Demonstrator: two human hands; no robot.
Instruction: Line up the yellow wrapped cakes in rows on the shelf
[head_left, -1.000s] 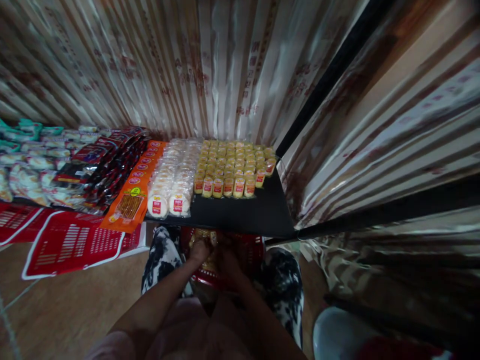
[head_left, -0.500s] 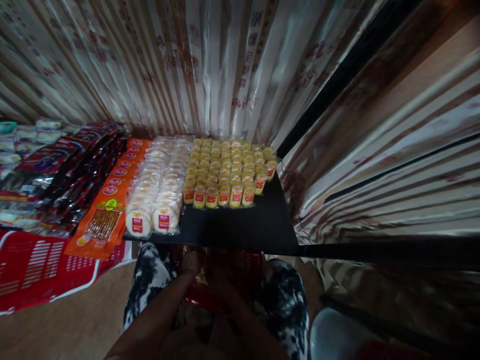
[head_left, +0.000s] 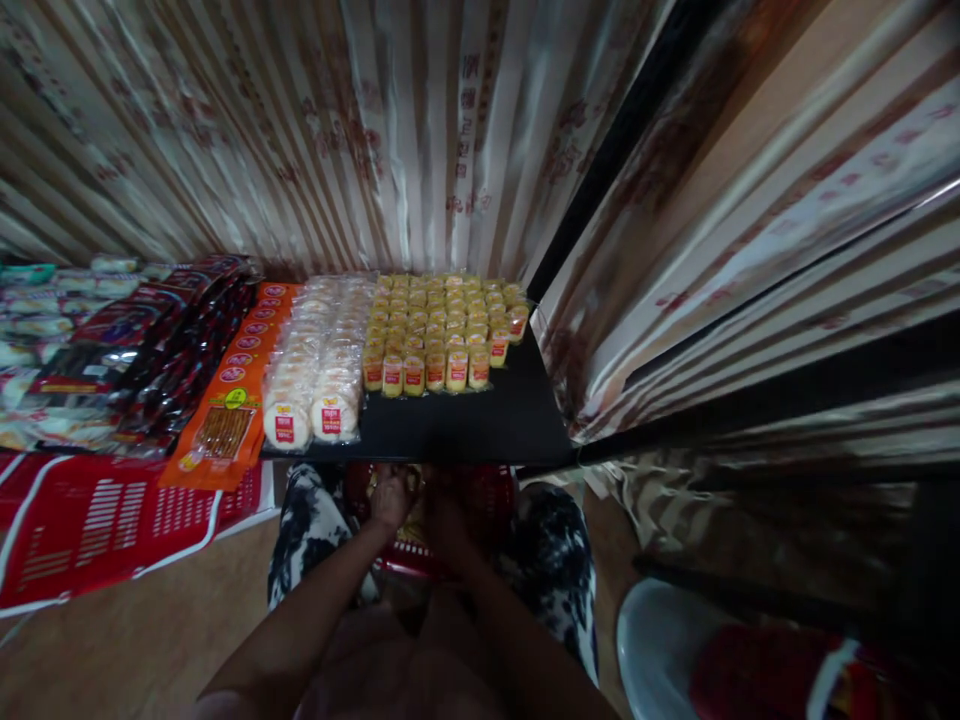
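Both my hands reach down into a red basket (head_left: 397,572) between my knees, under the table's front edge. My left hand (head_left: 391,500) is over the basket's left part with its fingers bent among yellowish packets (head_left: 412,525); what it grips, if anything, cannot be made out. My right hand (head_left: 444,515) lies in deep shadow beside it, its fingers hidden. Above them on the black table (head_left: 465,425) stand rows of small yellow wrapped cakes (head_left: 435,330). Left of these run two rows of round white wrapped crackers (head_left: 335,415).
An orange snack packet (head_left: 225,430) and dark red packets (head_left: 180,340) lie farther left, near small white packets (head_left: 45,300). A second red basket (head_left: 112,520) stands at lower left. Patterned curtains (head_left: 420,130) hang behind. A pale basin (head_left: 652,640) sits at lower right.
The view has shifted slightly, so the table and goods appear a little higher and more of the basin shows. My left hand appears more clearly over the basket; both hands stay inside it.
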